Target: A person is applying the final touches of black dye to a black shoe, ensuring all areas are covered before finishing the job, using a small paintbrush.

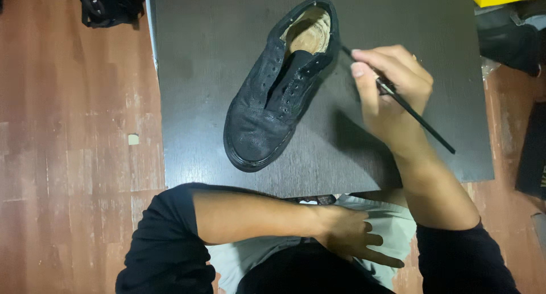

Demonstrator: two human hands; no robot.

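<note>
You are mid-stroke, working a thin black brush at the heel side of the black shoe, which lies near the middle of the dark tabletop, toe toward you. Your right hand, just right of the shoe, pinches the brush between thumb and fingertips, tip at the collar. Your left hand rests loosely spread on your lap below the shoe, holding nothing. The next stroke likely calls for steadying the shoe.
</note>
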